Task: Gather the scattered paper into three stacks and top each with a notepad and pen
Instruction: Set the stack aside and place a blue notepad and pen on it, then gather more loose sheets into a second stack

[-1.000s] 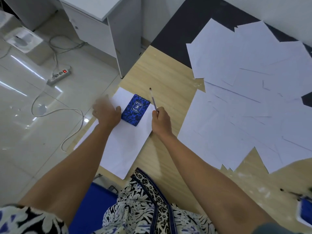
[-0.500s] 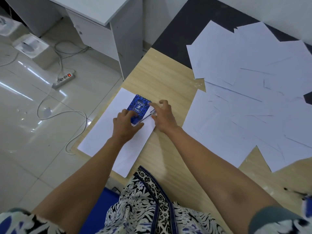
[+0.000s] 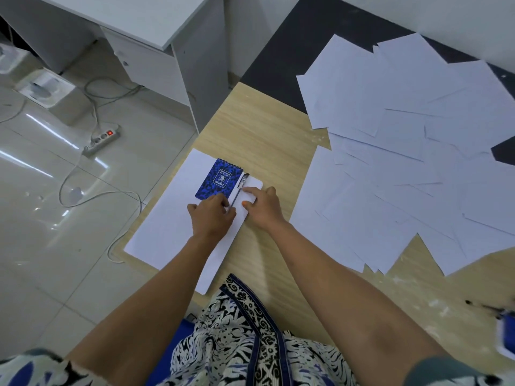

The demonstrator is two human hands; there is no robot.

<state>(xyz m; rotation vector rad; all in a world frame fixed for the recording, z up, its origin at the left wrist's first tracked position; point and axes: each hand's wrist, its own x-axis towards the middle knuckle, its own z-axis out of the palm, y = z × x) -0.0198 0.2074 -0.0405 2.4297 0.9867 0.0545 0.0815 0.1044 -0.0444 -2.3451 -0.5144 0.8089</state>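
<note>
A person leans over a light wood counter (image 3: pixel 267 129), both bare hands working at 1 squared stack of white paper (image 3: pixel 170 218) at the counter's left end. A blue spiral-bound notepad (image 3: pixel 219 180) lies flat on the far part of that stack, its coil at the far edge. A dark pen (image 3: pixel 239 188) lies on the paper just beside the notepad's right edge, running parallel to it, cap end away from the person.

The left hand (image 3: pixel 213 217) rests knuckles-up on the stack at the notepad's near edge, its fingers curled around the near end of the pen; how firmly that grip closes on the pen cannot be told. The right hand (image 3: pixel 260 203) lies flat on the paper to the right of the pen, grip open, index finger stretched forward alongside the barrel and holding nothing.

Loose white sheets (image 3: pixel 418 151) lie scattered and overlapping across the right half of the counter, spilling onto a dark section (image 3: pixel 281 51) at the far side. A second blue notepad (image 3: pixel 508 334), blurred, sits at the right edge of the frame. On the tiled floor (image 3: pixel 55 218) to the left, a power strip (image 3: pixel 103 138) trails a white cable beside a white desk (image 3: pixel 156 20).
</note>
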